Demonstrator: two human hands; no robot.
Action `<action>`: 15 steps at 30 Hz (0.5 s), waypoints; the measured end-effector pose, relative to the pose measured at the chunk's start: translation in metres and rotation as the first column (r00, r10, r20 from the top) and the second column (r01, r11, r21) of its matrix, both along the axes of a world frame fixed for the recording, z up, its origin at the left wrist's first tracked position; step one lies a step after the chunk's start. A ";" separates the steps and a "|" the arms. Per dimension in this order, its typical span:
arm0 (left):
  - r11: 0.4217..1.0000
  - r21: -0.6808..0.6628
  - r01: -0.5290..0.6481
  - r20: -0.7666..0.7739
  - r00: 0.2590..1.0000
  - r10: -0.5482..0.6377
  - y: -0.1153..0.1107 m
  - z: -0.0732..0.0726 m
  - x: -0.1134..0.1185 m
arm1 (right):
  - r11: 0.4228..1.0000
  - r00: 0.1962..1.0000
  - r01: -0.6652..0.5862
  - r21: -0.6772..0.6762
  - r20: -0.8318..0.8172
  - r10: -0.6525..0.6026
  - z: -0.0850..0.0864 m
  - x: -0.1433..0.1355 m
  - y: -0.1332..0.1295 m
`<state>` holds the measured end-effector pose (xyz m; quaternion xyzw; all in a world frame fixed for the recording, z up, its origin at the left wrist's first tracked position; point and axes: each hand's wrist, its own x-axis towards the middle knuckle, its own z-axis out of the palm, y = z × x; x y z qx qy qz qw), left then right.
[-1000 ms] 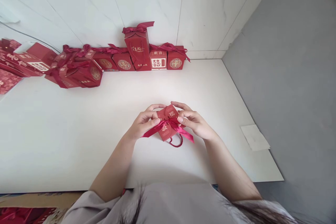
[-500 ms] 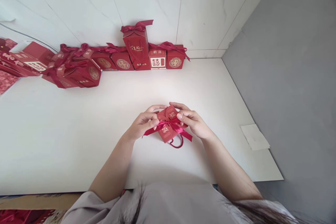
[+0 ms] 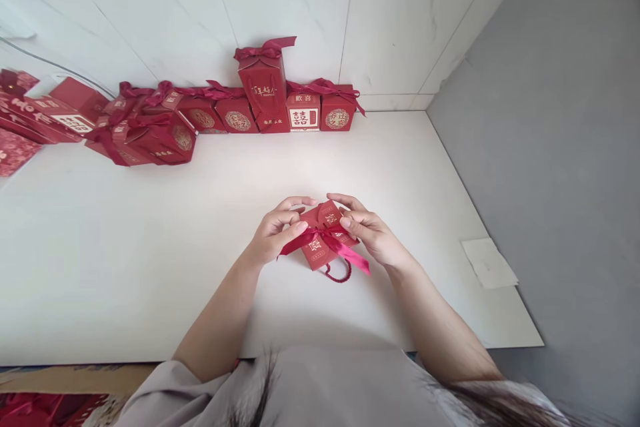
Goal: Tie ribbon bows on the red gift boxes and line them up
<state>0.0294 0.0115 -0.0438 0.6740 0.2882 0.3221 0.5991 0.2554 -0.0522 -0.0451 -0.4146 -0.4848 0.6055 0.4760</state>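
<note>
A small red gift box [image 3: 316, 257] with gold characters is between my two hands over the white table. Across its top runs a shiny red ribbon [image 3: 350, 255] tied in a bow, its tails hanging toward me. A twisted red cord handle [image 3: 342, 277] loops out at the near side. My left hand [image 3: 280, 227] grips the box's left side, thumb on the ribbon. On the right, my right hand [image 3: 369, 230] holds the other side, thumb pressed near the bow. Part of the fingers of both hands is hidden behind the box.
Several red boxes with ribbons [image 3: 237, 119] stand along the tiled wall, one tall box [image 3: 263, 90] rising above them. More boxes [image 3: 150, 143] cluster at the left. A white paper [image 3: 489, 263] lies at the table's right edge. The white table [image 3: 125, 247] meets a grey surface on the right.
The view has shifted slightly. Both hands still hold the box in nearly the same pose; the left fingers and the ribbon tails have moved a little.
</note>
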 end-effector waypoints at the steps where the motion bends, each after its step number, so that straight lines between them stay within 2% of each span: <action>1: 1.000 0.007 -0.002 0.008 1.000 0.002 0.000 0.000 0.000 | 1.000 1.000 0.009 0.003 0.007 -0.009 0.000 0.000 0.000; 7: 1.000 -0.003 -0.013 0.004 1.000 0.013 0.000 -0.002 0.000 | 0.997 1.000 0.018 0.078 0.016 -0.019 0.001 0.001 -0.001; 10: 1.000 -0.005 -0.010 0.010 1.000 0.010 0.000 -0.003 0.000 | 0.989 1.000 -0.003 0.145 -0.007 0.004 -0.003 0.001 0.001; 15: 1.000 0.003 -0.014 -0.003 1.000 0.014 0.000 -0.001 0.000 | 0.985 1.000 0.012 0.170 0.003 -0.012 -0.009 0.002 0.004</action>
